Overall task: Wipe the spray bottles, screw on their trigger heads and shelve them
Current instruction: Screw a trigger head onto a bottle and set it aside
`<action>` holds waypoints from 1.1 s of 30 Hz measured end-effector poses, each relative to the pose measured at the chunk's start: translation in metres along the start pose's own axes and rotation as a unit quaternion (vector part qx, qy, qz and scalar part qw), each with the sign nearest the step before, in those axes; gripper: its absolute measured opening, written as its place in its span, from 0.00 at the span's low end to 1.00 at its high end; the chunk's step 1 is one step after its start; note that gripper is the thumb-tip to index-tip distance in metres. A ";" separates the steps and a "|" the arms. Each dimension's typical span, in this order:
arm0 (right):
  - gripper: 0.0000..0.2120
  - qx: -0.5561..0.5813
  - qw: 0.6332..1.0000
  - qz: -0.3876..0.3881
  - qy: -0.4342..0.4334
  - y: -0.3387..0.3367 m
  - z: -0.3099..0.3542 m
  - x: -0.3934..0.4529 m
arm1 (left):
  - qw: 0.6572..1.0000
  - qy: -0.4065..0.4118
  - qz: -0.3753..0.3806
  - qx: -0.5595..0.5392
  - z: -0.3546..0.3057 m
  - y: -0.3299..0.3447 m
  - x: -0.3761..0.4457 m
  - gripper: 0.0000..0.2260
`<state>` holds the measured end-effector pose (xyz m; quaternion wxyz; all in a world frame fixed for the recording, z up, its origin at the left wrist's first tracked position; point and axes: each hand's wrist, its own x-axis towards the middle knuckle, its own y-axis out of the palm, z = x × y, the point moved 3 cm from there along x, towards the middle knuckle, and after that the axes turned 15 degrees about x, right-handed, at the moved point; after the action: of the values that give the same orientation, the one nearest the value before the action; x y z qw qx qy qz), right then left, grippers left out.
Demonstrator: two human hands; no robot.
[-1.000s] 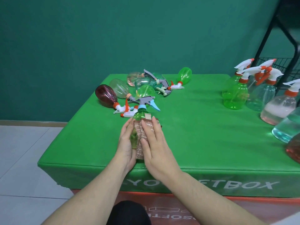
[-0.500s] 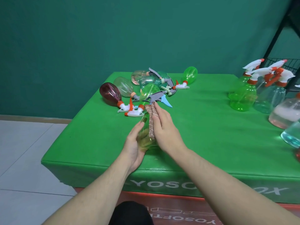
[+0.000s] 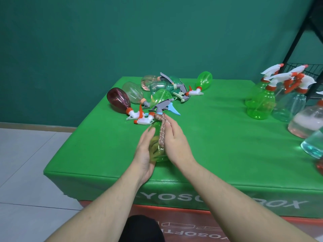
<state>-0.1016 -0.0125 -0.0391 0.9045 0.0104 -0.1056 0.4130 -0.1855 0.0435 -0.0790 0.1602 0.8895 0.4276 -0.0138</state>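
Green spray bottle point(image 3: 158, 147) standing near the front edge of the green bench point(image 3: 218, 137), a bit left of the middle, grey-and-blue trigger head point(image 3: 164, 107) already on. Left hand point(image 3: 144, 154) cupping the bottle's left side, fingers straight and close together. Right hand point(image 3: 176, 140) flat on the other side, fingers pressed together, holding a pinkish cloth point(image 3: 161, 130) against the bottle up to the neck. Heap of lying bottles point(image 3: 132, 95) toward the back left corner. Upright bottles point(image 3: 260, 105) lined up along the right edge.
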 end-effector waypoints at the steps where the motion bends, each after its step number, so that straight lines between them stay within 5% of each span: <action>1: 0.20 0.010 1.000 -0.007 0.004 -0.001 -0.001 -0.002 | 1.000 0.008 0.003 0.002 -0.001 0.001 0.000 0.27; 12: 0.18 0.085 0.990 -0.101 0.056 -0.029 0.008 -0.026 | 0.997 0.065 -0.021 -0.043 -0.013 0.040 -0.005 0.35; 17: 0.20 0.160 0.972 -0.150 0.081 -0.051 0.012 -0.028 | 0.996 0.036 -0.035 -0.068 -0.016 0.085 -0.005 0.54; 21: 0.26 0.187 0.958 -0.175 0.131 -0.076 0.015 -0.025 | 0.998 0.040 -0.047 0.023 -0.011 0.116 -0.008 0.38; 26: 0.27 0.176 0.959 -0.175 0.141 -0.112 0.017 -0.022 | 0.986 0.076 -0.057 0.133 -0.006 0.139 -0.001 0.53; 33: 0.19 0.133 0.972 -0.152 0.122 -0.168 0.011 -0.024 | 0.973 0.097 -0.049 0.202 -0.004 0.176 0.024 0.40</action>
<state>0.0068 -0.1425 -0.0218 0.9532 0.0955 0.0645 0.2793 -0.0360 -0.0403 -0.0309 -0.0655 0.8788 0.4721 -0.0216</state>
